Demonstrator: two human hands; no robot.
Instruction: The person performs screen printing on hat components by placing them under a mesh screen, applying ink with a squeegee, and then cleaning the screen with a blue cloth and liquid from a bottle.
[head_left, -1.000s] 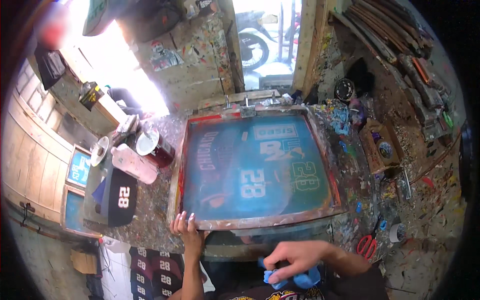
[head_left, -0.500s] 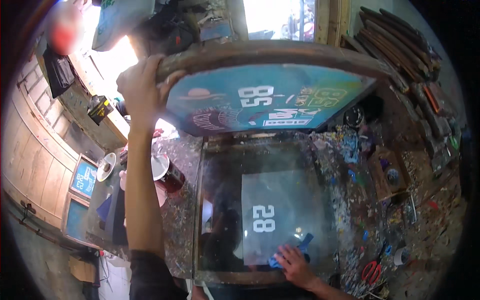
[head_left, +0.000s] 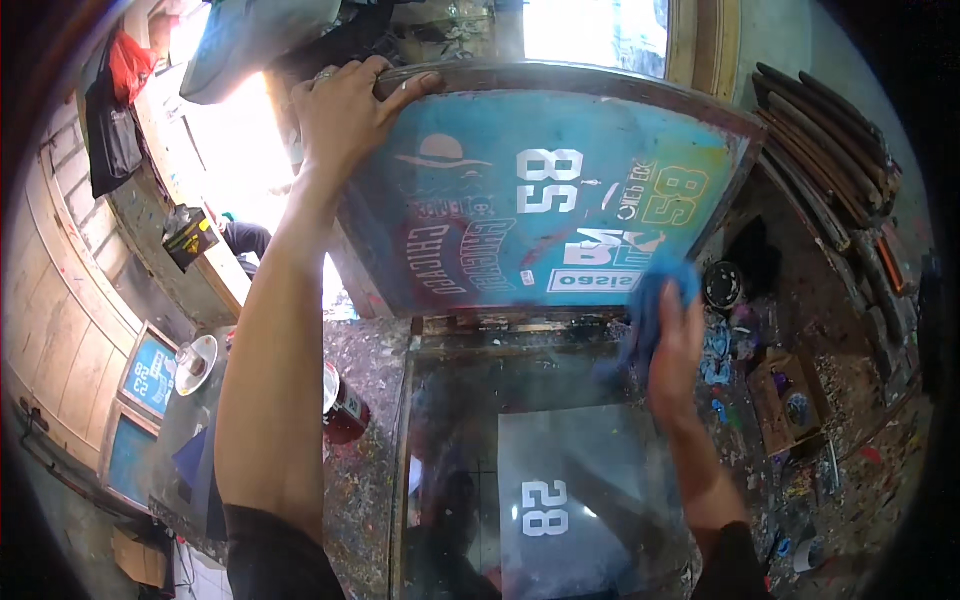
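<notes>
At the upper left, my left hand [head_left: 345, 115] is closed over the top rail of a wooden-framed printing screen [head_left: 480, 130]. The screen stands raised and tilted at the back of the table, its blue mesh bearing pale stencil shapes and lettering. A crumpled blue cloth [head_left: 665, 285] is gripped in my right hand [head_left: 678, 350], in front of the mesh's lower right; both are blurred, so I cannot tell whether the cloth touches it. Below, a pale translucent sheet [head_left: 580, 450] with white numerals lies on a dark glossy glass plate [head_left: 450, 390].
A dark red tin [head_left: 345, 415] stands left of the glass, partly behind my left forearm. Paint-spattered tabletop [head_left: 735, 420] surrounds the plate, with a small open box [head_left: 785, 400] at right. Stacked wooden frames [head_left: 830, 150] lean at far right; small blue screens [head_left: 150, 375] sit lower left.
My right hand has lifted the blue cloth from the sheet on the glass up to the screen. The screen now shows more of its mesh, and my left hand still grips its rail.
</notes>
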